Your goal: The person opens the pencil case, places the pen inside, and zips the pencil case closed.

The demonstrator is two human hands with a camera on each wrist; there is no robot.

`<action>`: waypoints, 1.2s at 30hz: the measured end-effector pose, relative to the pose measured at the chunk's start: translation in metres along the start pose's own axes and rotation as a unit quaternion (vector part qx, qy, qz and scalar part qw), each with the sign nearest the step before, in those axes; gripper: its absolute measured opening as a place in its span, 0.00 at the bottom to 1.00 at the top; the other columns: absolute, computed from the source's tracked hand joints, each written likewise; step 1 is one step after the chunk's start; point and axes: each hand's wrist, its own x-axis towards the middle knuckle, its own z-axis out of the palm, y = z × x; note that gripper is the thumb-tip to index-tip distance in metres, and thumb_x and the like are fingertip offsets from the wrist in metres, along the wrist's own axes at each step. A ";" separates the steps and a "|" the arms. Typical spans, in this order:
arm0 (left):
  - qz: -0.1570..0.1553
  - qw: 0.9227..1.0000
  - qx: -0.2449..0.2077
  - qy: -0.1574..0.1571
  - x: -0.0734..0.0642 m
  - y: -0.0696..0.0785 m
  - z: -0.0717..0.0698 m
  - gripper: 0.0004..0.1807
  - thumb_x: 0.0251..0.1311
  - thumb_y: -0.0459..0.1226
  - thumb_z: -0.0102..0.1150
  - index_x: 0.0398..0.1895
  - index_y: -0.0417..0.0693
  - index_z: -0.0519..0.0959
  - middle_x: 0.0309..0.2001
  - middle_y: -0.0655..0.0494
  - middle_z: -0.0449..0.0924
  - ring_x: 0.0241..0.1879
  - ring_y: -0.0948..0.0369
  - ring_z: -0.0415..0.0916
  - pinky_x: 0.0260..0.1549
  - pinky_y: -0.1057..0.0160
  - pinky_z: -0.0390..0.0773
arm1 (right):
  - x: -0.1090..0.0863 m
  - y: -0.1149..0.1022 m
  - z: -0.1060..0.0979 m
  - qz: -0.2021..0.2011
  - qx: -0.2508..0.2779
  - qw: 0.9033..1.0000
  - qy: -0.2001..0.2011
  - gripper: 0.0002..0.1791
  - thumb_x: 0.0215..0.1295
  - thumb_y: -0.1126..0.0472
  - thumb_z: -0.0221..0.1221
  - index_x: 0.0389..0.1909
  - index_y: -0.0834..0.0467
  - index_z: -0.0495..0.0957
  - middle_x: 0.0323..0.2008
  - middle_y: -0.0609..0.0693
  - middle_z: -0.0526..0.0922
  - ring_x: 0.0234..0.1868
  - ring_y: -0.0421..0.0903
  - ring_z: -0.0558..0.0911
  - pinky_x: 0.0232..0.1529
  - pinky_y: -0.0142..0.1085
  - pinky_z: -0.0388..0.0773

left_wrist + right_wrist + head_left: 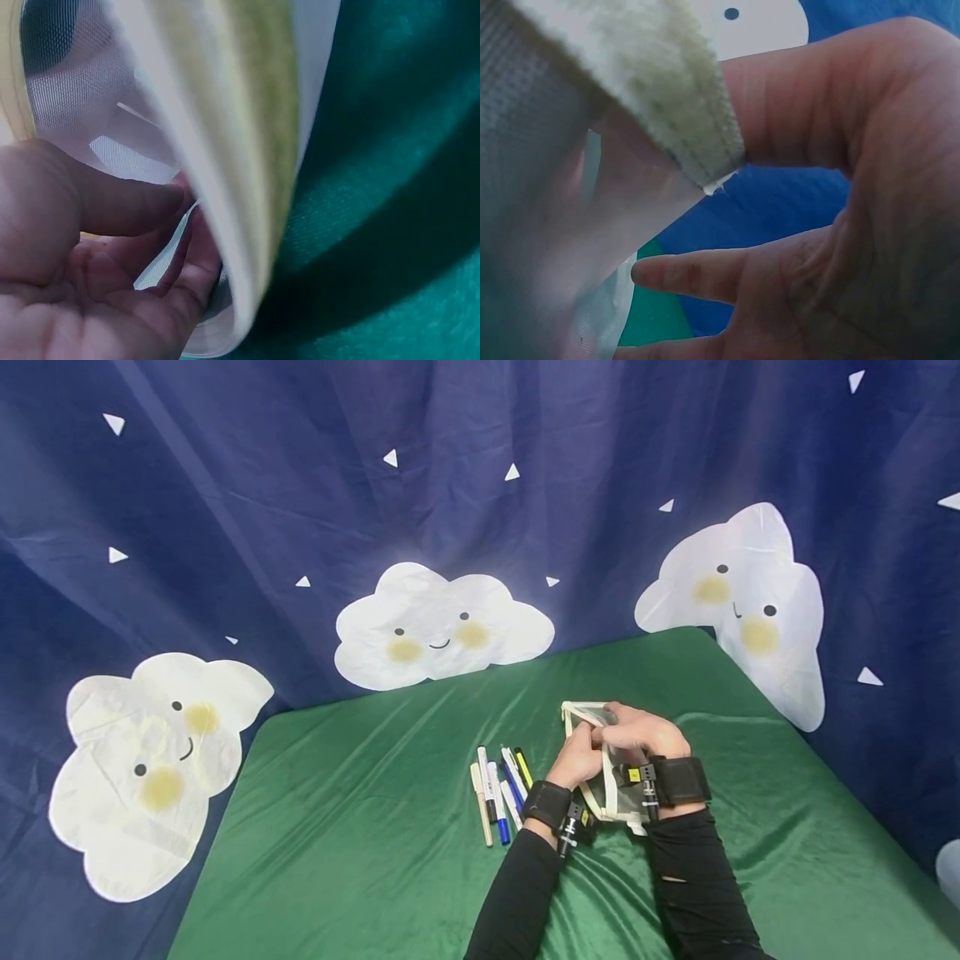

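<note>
A see-through mesh pouch (pixel 610 781) with cream edging lies between my hands on the green cloth, its mouth spread apart. My left hand (pixel 577 760) reaches in at the near left side; in the left wrist view, its thumb and fingers pinch a fold of mesh (pixel 131 159) beside the cream band. At the pouch's far right edge is my right hand (pixel 643 732). In the right wrist view, one of its digits passes behind the cream band (pixel 660 97), gripping the edge, while other fingers (pixel 697 275) stretch out alongside. The pouch hides some fingertips.
Several pens and markers lie side by side left of the left hand, among them a beige pen (pixel 482 806), a blue-capped white marker (pixel 498 802) and a yellow one (pixel 523 767). Green cloth (pixel 337 827) covers the table. A dark blue curtain (pixel 465 510) with clouds hangs behind.
</note>
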 end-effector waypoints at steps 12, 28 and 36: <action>0.019 1.000 0.022 -0.007 0.000 0.006 -0.004 0.31 0.65 0.36 0.62 0.71 0.45 0.66 0.64 0.44 0.77 0.62 0.54 0.77 0.57 0.61 0.78 | 0.000 -0.003 -0.005 -0.005 0.010 1.000 -0.005 0.49 0.67 0.47 0.51 0.81 0.64 0.41 0.78 0.70 0.52 0.76 0.70 0.58 0.68 0.62 0.67; 0.017 0.998 0.059 0.007 -0.001 0.008 -0.001 0.32 0.64 0.37 0.61 0.71 0.45 0.64 0.59 0.42 0.81 0.55 0.51 0.82 0.45 0.63 0.83 | 0.001 0.001 -0.005 0.013 0.011 1.000 -0.013 0.49 0.69 0.46 0.50 0.81 0.62 0.39 0.31 0.57 0.77 0.28 0.49 0.74 0.38 0.40 0.73; 0.016 0.994 0.105 0.028 -0.002 0.015 -0.001 0.26 0.62 0.29 0.57 0.64 0.45 0.71 0.52 0.46 0.84 0.48 0.56 0.84 0.40 0.66 0.82 | 0.000 0.002 -0.005 0.016 0.027 0.999 -0.017 0.48 0.70 0.45 0.51 0.81 0.60 0.39 0.18 0.52 0.73 0.15 0.44 0.67 0.23 0.36 0.69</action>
